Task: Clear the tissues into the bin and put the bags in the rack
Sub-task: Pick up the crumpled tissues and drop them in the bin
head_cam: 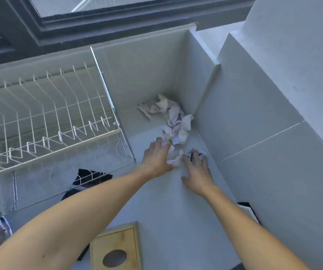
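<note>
Both arms reach into the far right corner of the counter point(156, 201), where crumpled tissues point(173, 117) lie heaped against the wall. The left hand point(157, 157), fingers spread, presses on the near end of the heap; the right hand point(197, 170), fingers spread flat, rests just beside it over a dark crumpled scrap point(192, 152). A white wire rack point(45, 114) stands at the counter's left, a dark bag point(86, 177) beneath its near edge.

tissues point(173, 121): piled on bench point(156, 201), far rt corner vs walls
rack point(45, 121): left of tissues, under window
left hand point(157, 156) & right hand point(197, 168): on pile's near edge
wooden box point(115, 248): near edge, btw arms
bag point(87, 178): under rack
</note>
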